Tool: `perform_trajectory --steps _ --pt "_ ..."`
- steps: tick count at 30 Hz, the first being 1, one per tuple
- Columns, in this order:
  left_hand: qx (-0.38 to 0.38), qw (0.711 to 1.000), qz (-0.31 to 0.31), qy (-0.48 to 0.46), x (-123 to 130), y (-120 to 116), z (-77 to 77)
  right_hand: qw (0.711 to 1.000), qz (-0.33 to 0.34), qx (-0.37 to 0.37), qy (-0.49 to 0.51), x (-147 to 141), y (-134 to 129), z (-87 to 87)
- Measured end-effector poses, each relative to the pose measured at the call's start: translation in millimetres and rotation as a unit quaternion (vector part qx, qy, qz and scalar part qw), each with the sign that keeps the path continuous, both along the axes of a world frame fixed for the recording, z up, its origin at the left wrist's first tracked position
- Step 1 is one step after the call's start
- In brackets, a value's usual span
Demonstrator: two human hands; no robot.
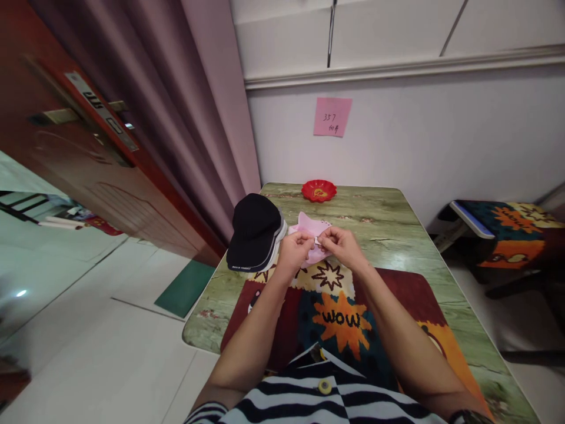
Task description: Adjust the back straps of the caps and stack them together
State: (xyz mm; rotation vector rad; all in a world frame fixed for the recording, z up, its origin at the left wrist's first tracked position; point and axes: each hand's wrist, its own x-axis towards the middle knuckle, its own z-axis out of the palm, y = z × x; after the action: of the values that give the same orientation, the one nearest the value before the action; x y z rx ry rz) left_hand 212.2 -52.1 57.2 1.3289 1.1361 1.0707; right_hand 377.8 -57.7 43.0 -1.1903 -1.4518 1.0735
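Over the middle of the table, my left hand (295, 250) and my right hand (342, 242) are close together, both pinched. Between their fingertips is a small pale, shiny piece, too small to name surely, on the strap of a pink cap (312, 224). Much of the cap is hidden behind my hands, and one corner of it points up at the back. Just left of my left hand, a black cap (256, 221) rests on top of paler caps (281, 235), its brim toward me.
A patterned mat (339, 318) covers the near part of the wood-look table (384, 224). At the back stands a red scalloped dish (318, 190). A pink paper note (332, 116) is on the wall. The door (132, 188) is at left; a stool (507, 229) is at right.
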Motion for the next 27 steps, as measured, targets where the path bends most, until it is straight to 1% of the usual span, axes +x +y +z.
perform_trajectory --steps 7,11,15,19,27 --pt "-0.069 0.997 -0.033 -0.028 -3.7 -0.3 3.6 0.999 -0.009 0.023 -0.027 -1.9 -3.0 3.2" --pt "-0.067 0.995 -0.046 -0.052 -5.5 1.4 6.1 0.998 -0.020 0.047 -0.040 -1.6 -2.5 4.2" --pt "-0.073 0.993 -0.053 -0.070 -5.8 1.3 9.0 0.998 -0.014 0.054 -0.018 -2.6 -1.9 3.3" --pt "-0.082 0.992 -0.045 -0.083 -4.4 -0.5 10.6 0.998 -0.026 0.058 -0.006 -4.9 -2.4 1.6" --pt "-0.085 0.992 -0.045 -0.078 -3.5 0.2 8.3 0.995 -0.046 0.074 -0.042 -6.1 -4.6 0.9"
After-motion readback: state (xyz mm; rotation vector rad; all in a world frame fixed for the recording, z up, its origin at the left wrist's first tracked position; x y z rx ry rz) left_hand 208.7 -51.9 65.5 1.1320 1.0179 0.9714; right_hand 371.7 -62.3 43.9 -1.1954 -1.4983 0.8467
